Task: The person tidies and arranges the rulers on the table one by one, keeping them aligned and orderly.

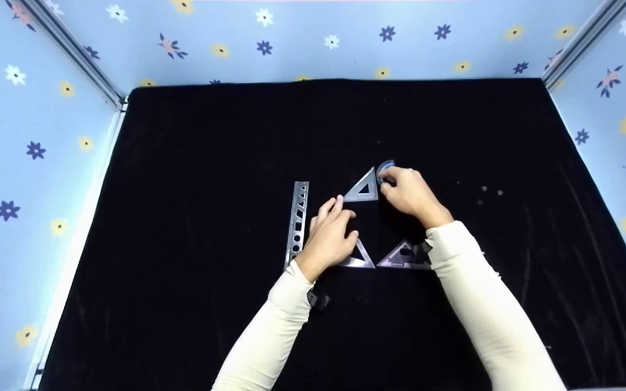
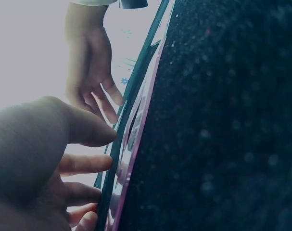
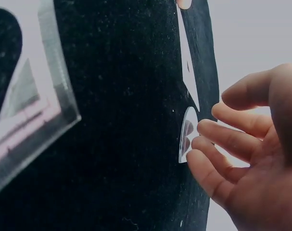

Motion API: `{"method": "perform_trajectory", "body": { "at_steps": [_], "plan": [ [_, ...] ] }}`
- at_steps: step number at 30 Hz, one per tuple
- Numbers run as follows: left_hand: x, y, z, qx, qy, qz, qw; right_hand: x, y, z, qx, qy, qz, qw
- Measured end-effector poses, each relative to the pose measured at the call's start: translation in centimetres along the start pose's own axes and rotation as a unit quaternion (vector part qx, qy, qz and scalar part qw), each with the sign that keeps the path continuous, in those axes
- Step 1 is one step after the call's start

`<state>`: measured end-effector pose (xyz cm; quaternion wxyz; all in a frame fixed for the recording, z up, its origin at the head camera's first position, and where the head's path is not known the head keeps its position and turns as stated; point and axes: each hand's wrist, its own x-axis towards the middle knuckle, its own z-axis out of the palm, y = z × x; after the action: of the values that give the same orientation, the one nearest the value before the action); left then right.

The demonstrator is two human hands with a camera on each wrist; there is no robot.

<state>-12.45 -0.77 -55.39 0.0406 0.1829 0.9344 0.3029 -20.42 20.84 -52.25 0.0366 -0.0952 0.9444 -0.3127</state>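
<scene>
My right hand (image 1: 408,190) reaches to a small blue-tinted protractor (image 1: 385,164), fingertips right at its edge. In the right wrist view the fingers bend loosely at the protractor (image 3: 187,115), with the thumb apart. My left hand (image 1: 330,236) lies low, fingers spread, over a clear set square (image 1: 367,259) and partly hides it. Its fingertips come close to the left corner of another set square (image 1: 362,197), beside the protractor. Left of that hand, a clear ruler with cut-out shapes (image 1: 294,212) stands lengthwise. A third set square (image 1: 392,259) lies under the right forearm, partly covered.
Black cloth (image 1: 210,163) covers the table. Blue flowered panels (image 1: 324,60) stand at the back and both sides, with metal posts (image 1: 68,49) at the corners. Small pale specks (image 1: 484,188) lie on the cloth to the right.
</scene>
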Motion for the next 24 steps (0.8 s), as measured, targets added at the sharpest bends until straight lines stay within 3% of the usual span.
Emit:
{"method": "perform_trajectory", "body": {
  "at_steps": [24],
  "plan": [
    [-0.04, -0.07, 0.03, -0.012, 0.009, 0.005, 0.9999, 0.76, 0.13, 0.22, 0.048, -0.043, 0.041, 0.997]
  ]
}}
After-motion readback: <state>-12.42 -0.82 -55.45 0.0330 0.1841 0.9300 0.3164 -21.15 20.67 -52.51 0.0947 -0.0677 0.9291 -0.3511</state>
